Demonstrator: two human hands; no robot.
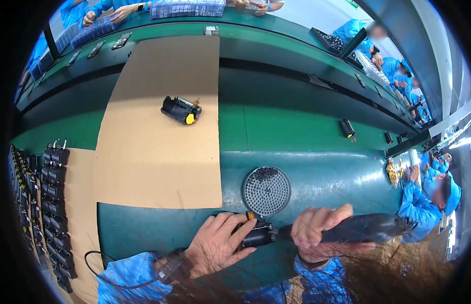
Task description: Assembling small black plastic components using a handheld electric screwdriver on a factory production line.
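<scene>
- Gripping a small black component (256, 236) at 6 o'clock, the left hand (217, 249) curls its fingers around the part's near side and pins it to the green work surface (316, 177); a dark wrist strap with a thin cable (101, 268) sits on the blue-sleeved forearm.
- At 5 o'clock the right hand (316, 233) is wrapped fully shut around the dark handle of a power screwdriver (364, 229), whose tip meets the right end of the component.
- Just above the component, toward the centre, lies a round perforated tray (266, 190) holding a heap of small dark screws in its upper part; the component's orange tab almost touches its lower rim.
- At 9 o'clock, rows of matching black components (54, 192) stand in columns on a cardboard strip along the left edge.
- At 11 o'clock from centre a large cardboard sheet (159, 152) covers the bench; one black unit with a yellow end (180, 110) lies on it, well apart from the hands.
- At 2 o'clock two small black parts (347, 127) rest on the green belt.
- At 12 and 3 o'clock, co-workers in blue coats (418, 207) work at the far benches, beside blue trays (187, 8).
</scene>
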